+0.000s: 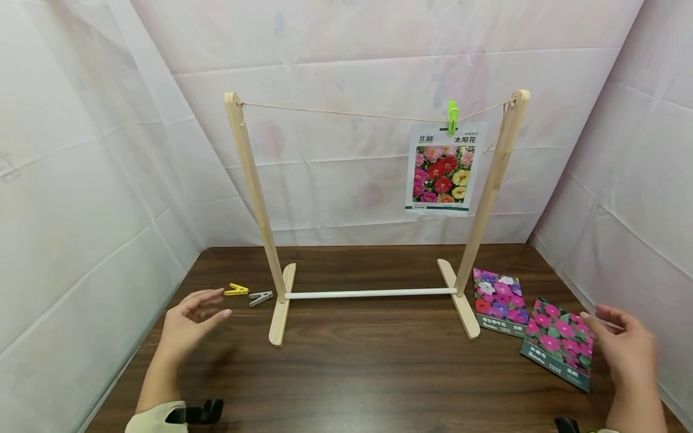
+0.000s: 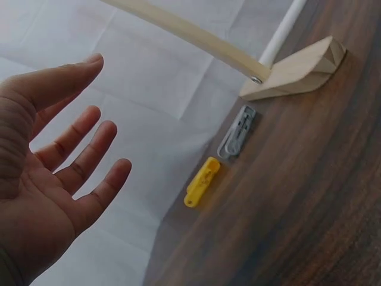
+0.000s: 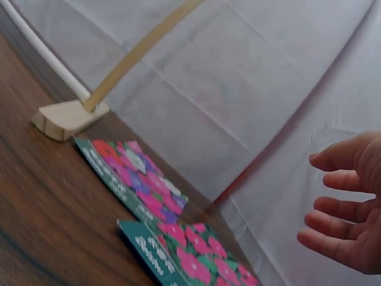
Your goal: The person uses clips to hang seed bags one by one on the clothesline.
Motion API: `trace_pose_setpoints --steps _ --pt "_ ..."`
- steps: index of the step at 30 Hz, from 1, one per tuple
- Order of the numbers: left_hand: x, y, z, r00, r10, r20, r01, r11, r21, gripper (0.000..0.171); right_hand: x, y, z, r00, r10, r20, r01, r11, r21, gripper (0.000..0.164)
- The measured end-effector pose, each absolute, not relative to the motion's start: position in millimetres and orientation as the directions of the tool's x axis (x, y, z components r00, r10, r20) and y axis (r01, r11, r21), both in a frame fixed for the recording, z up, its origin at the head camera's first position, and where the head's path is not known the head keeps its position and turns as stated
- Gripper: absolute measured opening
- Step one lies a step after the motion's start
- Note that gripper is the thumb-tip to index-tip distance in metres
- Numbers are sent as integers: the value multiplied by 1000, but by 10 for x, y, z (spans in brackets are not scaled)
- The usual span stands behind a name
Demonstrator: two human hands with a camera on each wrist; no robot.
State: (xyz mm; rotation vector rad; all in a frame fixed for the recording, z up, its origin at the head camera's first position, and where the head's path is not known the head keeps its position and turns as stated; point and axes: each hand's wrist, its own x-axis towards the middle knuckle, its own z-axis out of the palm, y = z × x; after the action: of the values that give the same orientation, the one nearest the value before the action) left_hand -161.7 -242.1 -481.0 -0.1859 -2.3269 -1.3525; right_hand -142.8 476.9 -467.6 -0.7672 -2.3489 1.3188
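My left hand point(image 1: 186, 322) hovers over the left of the table, fingers loosely bent and holding nothing. Just beyond its fingertips lie a yellow clothespin point(image 1: 236, 290) and a grey clothespin point(image 1: 261, 298). At the right, my right hand point(image 1: 625, 346) hangs beside a seed packet with pink flowers point(image 1: 560, 343), its relaxed fingers apart from the packet in the right wrist view. A second seed packet with mixed flowers point(image 1: 500, 300) lies behind that one. On the string point(image 1: 346, 113) hangs a white seed packet point(image 1: 441, 174), pinned by a green clothespin point(image 1: 452, 117).
A wooden stand carries the string between its left post point(image 1: 254, 192) and right post point(image 1: 492, 186). A white rod point(image 1: 370, 293) joins its two feet low over the brown table point(image 1: 373, 373). Pale cloth point(image 1: 335, 198) encloses the back and sides.
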Motion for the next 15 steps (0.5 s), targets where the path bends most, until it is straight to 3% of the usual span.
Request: trace_pose_setpoints --steps 3,7,15 --pt "-1633 -2437 -4850 -904 -108 414 305 516 800 45 -1426 4867 -4766 -848 530 5 302 490 -817 61" --pt "-1640 -2459 -4895 -917 -110 385 285 496 821 45 -1416 5001 -4906 -893 445 -62 320 534 -783 66" --pt "-1660 -2478 -4970 -925 -121 361 266 476 838 48 -1425 5133 -5121 -867 469 -169 405 465 -787 67"
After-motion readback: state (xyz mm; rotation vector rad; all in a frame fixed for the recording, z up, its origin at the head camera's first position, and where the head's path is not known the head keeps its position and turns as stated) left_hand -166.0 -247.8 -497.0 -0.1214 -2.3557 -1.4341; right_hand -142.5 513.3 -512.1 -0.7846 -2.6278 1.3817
